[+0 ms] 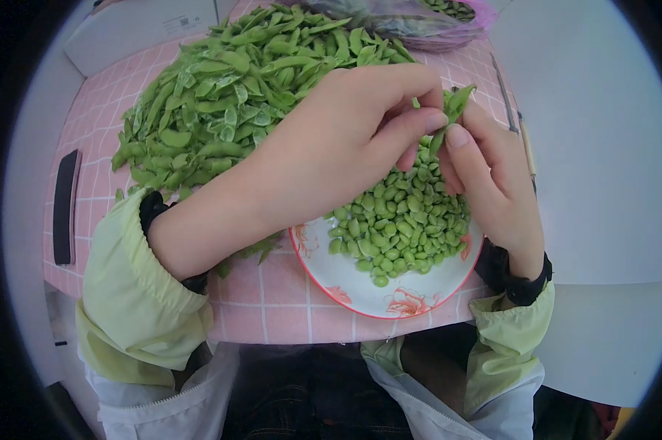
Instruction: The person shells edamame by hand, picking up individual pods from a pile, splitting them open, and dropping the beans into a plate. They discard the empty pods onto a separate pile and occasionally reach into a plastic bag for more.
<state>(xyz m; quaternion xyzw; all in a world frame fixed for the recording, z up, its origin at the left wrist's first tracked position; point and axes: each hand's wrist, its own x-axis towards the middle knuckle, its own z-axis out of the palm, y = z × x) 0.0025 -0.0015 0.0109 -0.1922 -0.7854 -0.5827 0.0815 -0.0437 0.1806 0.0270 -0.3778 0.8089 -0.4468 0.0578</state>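
Note:
Between both hands, above the far side of the plate, is a green bean pod (457, 104). My left hand (379, 110) reaches across from the left, its thumb and fingers closed on the pod's near side. On the right, my right hand (492, 165) pinches the same pod between thumb and fingers. Shelled green beans (401, 227) lie heaped below on a white plate (324, 268) with a red rim and flower pattern. Part of the bean heap is hidden by my hands. Behind my left forearm rises a large pile of bean pods (206, 103).
A pink checked cloth (250, 301) covers the table. At the back sits a purple plastic bag (448, 33) with green contents. A dark flat object (65, 209) rests at the left edge, and a thin metal tool (504, 92) at the right. A white box (144, 29) stands back left.

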